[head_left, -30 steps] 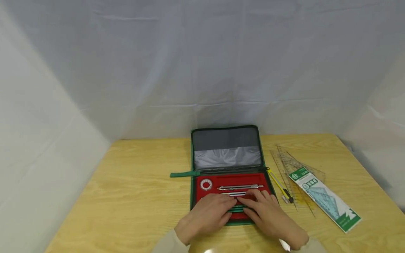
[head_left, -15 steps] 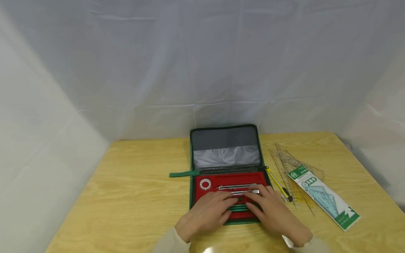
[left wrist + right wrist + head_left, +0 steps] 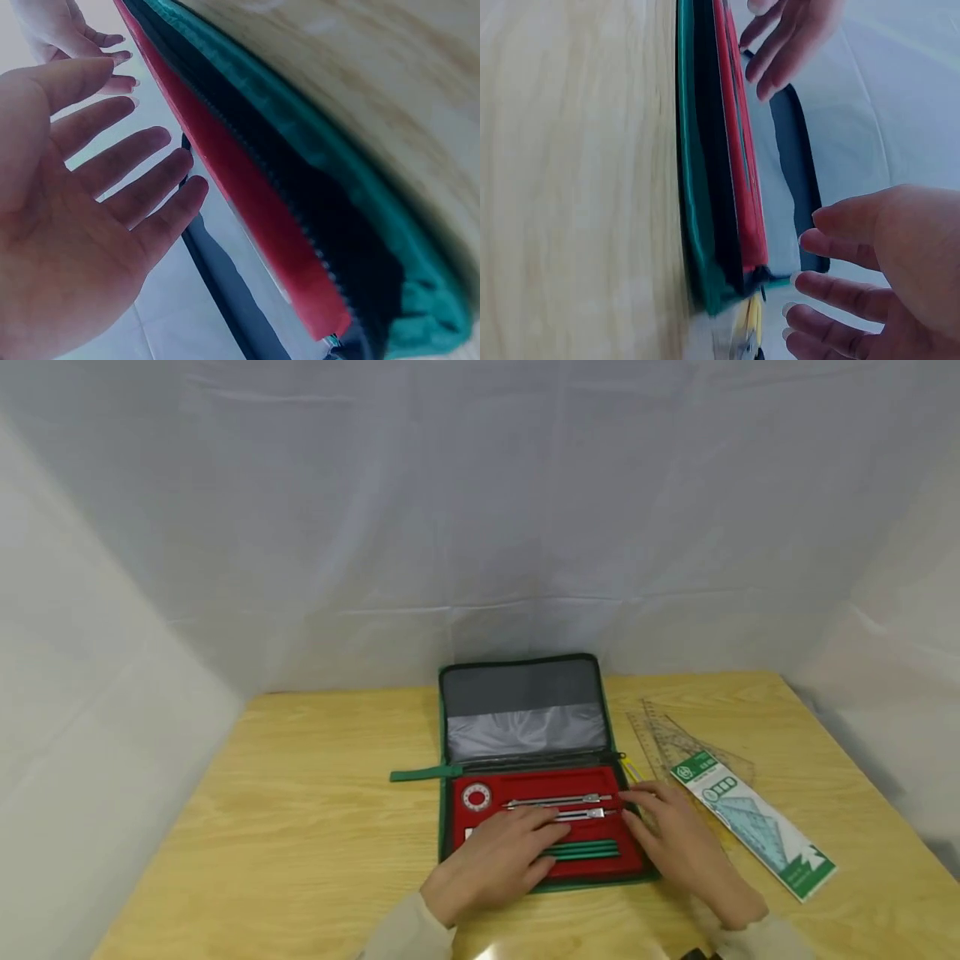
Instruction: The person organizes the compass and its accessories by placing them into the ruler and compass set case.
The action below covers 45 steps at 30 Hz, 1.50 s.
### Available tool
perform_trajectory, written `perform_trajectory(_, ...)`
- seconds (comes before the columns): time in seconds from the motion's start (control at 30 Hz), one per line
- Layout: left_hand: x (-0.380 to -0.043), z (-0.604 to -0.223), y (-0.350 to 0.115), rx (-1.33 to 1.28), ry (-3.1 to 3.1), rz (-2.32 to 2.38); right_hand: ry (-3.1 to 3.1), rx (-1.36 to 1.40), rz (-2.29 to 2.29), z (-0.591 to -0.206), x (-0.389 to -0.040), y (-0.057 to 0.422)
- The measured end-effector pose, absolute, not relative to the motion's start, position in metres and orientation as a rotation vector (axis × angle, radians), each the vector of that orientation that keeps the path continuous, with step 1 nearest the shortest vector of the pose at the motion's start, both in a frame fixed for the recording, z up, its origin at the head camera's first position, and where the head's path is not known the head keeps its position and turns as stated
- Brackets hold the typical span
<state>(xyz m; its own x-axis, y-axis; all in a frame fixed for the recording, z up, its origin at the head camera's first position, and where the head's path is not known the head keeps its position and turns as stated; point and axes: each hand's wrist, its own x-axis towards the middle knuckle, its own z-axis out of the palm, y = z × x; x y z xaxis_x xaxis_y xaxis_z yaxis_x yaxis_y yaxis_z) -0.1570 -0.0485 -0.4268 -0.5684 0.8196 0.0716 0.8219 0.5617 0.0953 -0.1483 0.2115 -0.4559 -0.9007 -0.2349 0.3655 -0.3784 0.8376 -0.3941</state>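
A green zip case (image 3: 444,827) lies unfolded, its red tray (image 3: 633,856) facing up. Set in the tray are a metal compass (image 3: 558,800), a second slim metal instrument (image 3: 588,814), several green rods (image 3: 588,850) and a white ring with markings (image 3: 476,797). My left hand (image 3: 498,856) hovers over the tray's left front part, fingers loosely spread, hiding some contents. At the tray's right edge is my right hand (image 3: 682,839), fingers spread and holding nothing. In the wrist views, both the left palm (image 3: 67,232) and the right palm (image 3: 922,270) are bare.
The raised lid (image 3: 525,693) has a clear pocket. Right of the case lie transparent set squares (image 3: 660,739), a green-and-white packet (image 3: 750,822) and a yellow cutter (image 3: 632,768), mostly behind my right hand. Bare wood (image 3: 322,802) shows at left; a pale sheet (image 3: 487,510) hangs behind.
My right hand has moved right from over the tray to its right edge, uncovering the green rods and the second metal instrument. My left hand stays nearly in place. The head view has shifted slightly.
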Motion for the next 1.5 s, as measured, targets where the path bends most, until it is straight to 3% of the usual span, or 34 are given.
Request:
perform_trajectory(0.57,-0.164,-0.431,-0.038,-1.484,-2.779,-0.194,-2.798,0.185,0.727,-0.456,-0.145,0.245)
perform_trajectory(0.97,-0.163,-0.432,-0.035,-1.494,-2.797,-0.185,-2.997,-0.052,0.728,-0.454,-0.15,0.245)
perform_trajectory(1.5,-0.162,-0.43,-0.039,-1.487,-2.759,-0.188,-3.158,-0.154,0.758,-0.442,-0.163,0.242)
